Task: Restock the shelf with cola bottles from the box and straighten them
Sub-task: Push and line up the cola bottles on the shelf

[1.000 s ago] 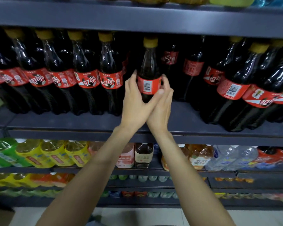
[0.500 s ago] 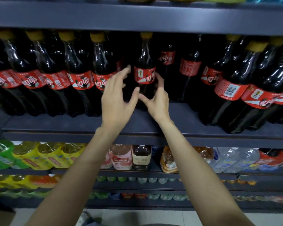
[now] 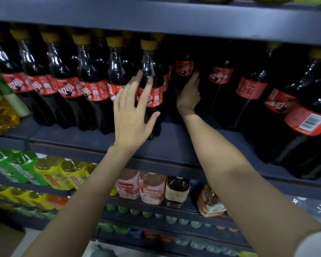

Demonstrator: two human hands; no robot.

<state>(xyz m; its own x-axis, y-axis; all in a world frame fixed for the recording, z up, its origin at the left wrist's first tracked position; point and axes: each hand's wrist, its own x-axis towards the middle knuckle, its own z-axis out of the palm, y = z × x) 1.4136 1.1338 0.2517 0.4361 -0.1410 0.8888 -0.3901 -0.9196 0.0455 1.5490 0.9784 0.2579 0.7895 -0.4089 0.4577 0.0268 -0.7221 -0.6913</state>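
1. Two hands reach into the cola shelf. The left hand is spread, fingers straight, its fingertips over the front bottle at the right end of the left row; actual contact cannot be confirmed because of blur.
2. The right hand reaches deeper, fingers extended alongside a back bottle standing far in on the shelf. Whether it grips or merely touches cannot be told.
3. The left row stands upright with labels mostly facing forward, so it appears straightened.
4. The right group has leaning bottles, one showing its barcode; these seem to remain to be straightened.
5. A bare gap lies at the shelf front between row and group, so further restocking is probably due. The box is out of view.
6. Judged progress: partway, placement ongoing.
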